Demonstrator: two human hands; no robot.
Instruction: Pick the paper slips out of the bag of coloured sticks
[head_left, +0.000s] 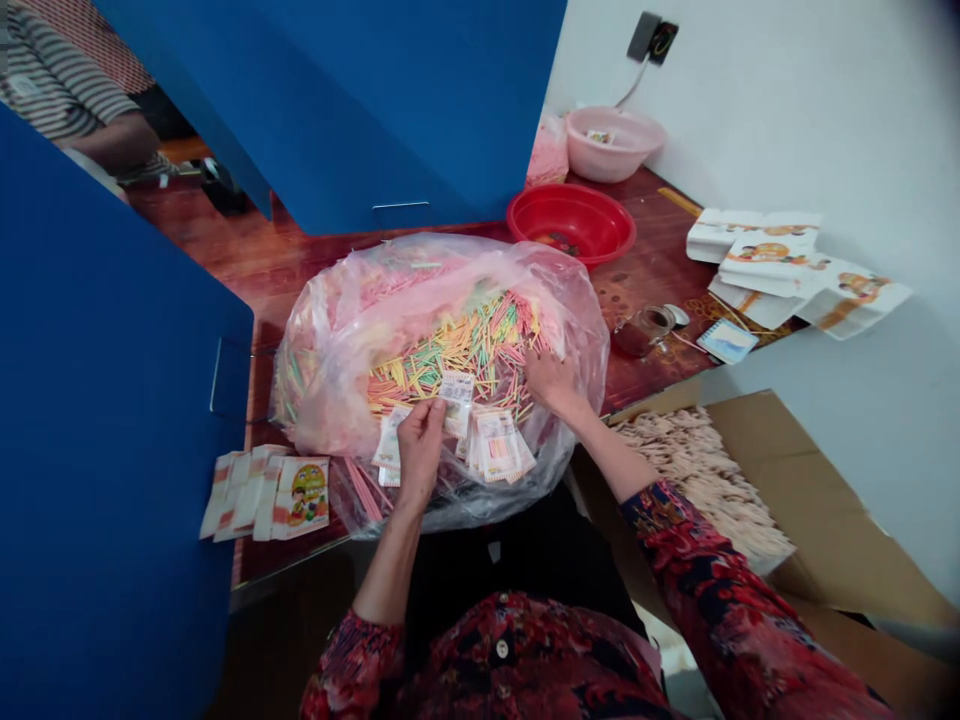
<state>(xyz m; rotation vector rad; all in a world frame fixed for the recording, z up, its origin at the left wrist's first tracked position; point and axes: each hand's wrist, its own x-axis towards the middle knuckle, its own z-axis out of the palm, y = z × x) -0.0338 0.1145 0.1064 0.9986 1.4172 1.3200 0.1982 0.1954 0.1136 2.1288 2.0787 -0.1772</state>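
Your left hand (420, 450) has its fingers (429, 412) closed on a strip of small printed packets (390, 445), while your right hand (551, 385) rests with open fingers (536, 365) on the coloured sticks (457, 350) inside a clear plastic bag (450, 265). The bag sits near the front edge of the bench (649, 275), with more packets (496, 445) lying on it beside your left hand. A row of paper sachets (266, 495) lies by the bench's front-left corner, and a red basin (571, 222) stands just behind the bag.

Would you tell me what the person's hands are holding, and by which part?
The left hand appears to pinch small packets by their edges, the grip partly hidden; the right hand rests on coloured sticks, holding nothing.
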